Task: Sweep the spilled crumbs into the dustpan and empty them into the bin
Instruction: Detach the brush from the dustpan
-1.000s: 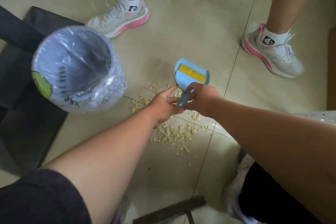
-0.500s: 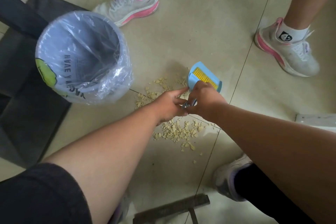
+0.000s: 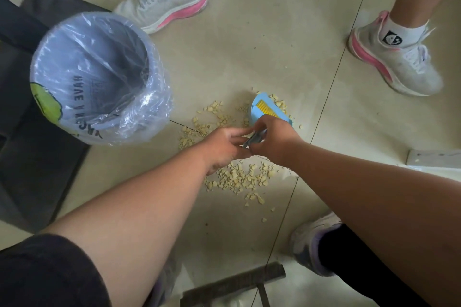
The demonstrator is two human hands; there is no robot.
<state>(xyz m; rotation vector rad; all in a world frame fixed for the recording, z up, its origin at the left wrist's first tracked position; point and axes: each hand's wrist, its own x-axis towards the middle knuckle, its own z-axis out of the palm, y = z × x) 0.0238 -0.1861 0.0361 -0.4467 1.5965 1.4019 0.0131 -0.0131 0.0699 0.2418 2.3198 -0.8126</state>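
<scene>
A small blue dustpan (image 3: 262, 112) with a yellow comb strip lies on the tiled floor among pale yellow crumbs (image 3: 239, 178). My right hand (image 3: 273, 141) grips its handle from above. My left hand (image 3: 224, 147) meets it there, fingertips pinching the grey end of a handle; whether that is the brush nested in the pan I cannot tell. More crumbs lie left of the pan and a few beyond it. A grey bin (image 3: 97, 77) lined with a clear plastic bag stands to the left, its opening facing up.
Another person's two white-and-pink sneakers stand at the far side (image 3: 167, 0) and right (image 3: 396, 57). A dark mat (image 3: 32, 157) lies under the bin. My own shoe (image 3: 309, 239) is at lower right, and a dark bar (image 3: 234, 281) lies near the bottom.
The dustpan has come down from tilted up above the floor to lying low among the crumbs. Both hands stayed together at its handle. The view shifted slightly.
</scene>
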